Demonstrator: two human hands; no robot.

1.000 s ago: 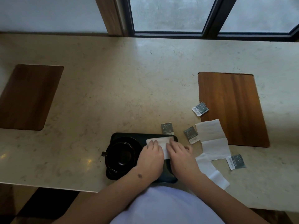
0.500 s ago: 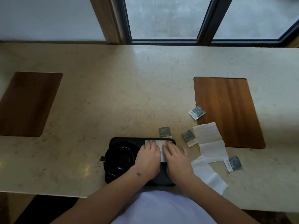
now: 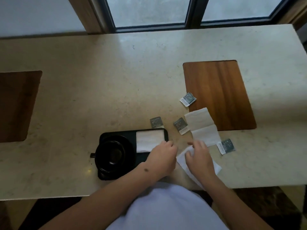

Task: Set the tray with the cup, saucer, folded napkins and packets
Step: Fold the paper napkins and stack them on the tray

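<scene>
A black tray point(image 3: 132, 134) lies near the counter's front edge. On its left part a black cup point(image 3: 110, 153) sits on a black saucer point(image 3: 123, 140). A folded white napkin point(image 3: 148, 140) lies on the tray's right part. My left hand point(image 3: 163, 156) hovers at the tray's right edge, fingers loosely curled, holding nothing. My right hand point(image 3: 199, 158) rests on a second white napkin point(image 3: 181, 161) just right of the tray, fingers bent onto its upper end. Several grey packets lie on the counter: one point(image 3: 156, 122) behind the tray, another point(image 3: 181, 125) beside it.
A partly unfolded napkin point(image 3: 201, 127) lies right of the tray, with a packet point(image 3: 226, 146) at its near end and another packet point(image 3: 188, 98) on the corner of a wooden inlay point(image 3: 219, 90). A second inlay point(image 3: 15, 103) is far left. Windows stand behind the counter.
Both hands have left the napkin on the tray and moved right. My right hand is now on the napkin lying beside the tray. The camera view has shifted.
</scene>
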